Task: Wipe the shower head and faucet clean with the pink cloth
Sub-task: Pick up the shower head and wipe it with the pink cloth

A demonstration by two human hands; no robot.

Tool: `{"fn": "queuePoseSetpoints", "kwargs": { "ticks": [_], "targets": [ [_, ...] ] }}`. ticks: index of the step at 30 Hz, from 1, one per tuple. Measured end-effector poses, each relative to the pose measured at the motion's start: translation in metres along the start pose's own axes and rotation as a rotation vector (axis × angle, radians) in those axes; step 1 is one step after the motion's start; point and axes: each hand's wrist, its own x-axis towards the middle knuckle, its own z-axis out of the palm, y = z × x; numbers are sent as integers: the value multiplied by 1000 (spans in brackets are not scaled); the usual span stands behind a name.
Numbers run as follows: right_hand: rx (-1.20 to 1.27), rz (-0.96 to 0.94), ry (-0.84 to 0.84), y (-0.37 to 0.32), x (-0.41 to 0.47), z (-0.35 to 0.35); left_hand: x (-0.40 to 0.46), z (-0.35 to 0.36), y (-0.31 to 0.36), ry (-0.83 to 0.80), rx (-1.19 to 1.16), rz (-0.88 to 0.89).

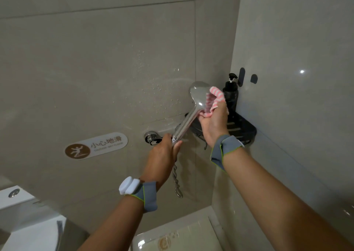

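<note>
A chrome shower head (198,94) on a long handle points up and to the right, its back facing me. My left hand (161,156) grips the lower end of the handle, where the metal hose (177,183) hangs down. My right hand (214,124) holds a pink striped cloth (215,100) pressed against the right side of the shower head. The chrome faucet (151,137) sits on the wall just left of my left hand, partly hidden behind it.
A black corner shelf (243,130) holds a dark pump bottle (230,95) right behind the cloth. Two dark hooks (253,78) are on the right wall. A slip-warning sign (96,145) is on the left wall. A white toilet tank (19,199) stands at lower left.
</note>
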Motion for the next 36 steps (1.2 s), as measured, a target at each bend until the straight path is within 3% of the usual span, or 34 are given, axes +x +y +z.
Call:
{"fn": "queuePoseSetpoints", "kwargs": {
  "ticks": [3,5,8,10,14,22,25,29,36],
  "targets": [
    [165,19,28,3,-14,6,-8,5,3,4,-62,-38],
    [58,33,-37,14,-27,6,-13,8,4,8,-83,-51],
    [-129,125,-348,24,-48,5,-10,9,4,-1,-75,-54],
    [-97,211,-456,32,-52,-3,-7,6,1,-15,-69,-39],
    [112,443,-485,37,-45,-22,-16,8,-2,-14,-164,-82],
    [380,449,-484,24,-37,-11,-22,18,0,-15,-261,-163],
    [242,437,-394,28,-37,-20,-22,15,-1,-16,-258,-172],
    [166,408,-435,52,-33,-25,-20,13,-2,-17,-175,-151],
    [-243,176,-347,50,-25,-11,-20,14,3,-78,-169,-124]
  ]
}}
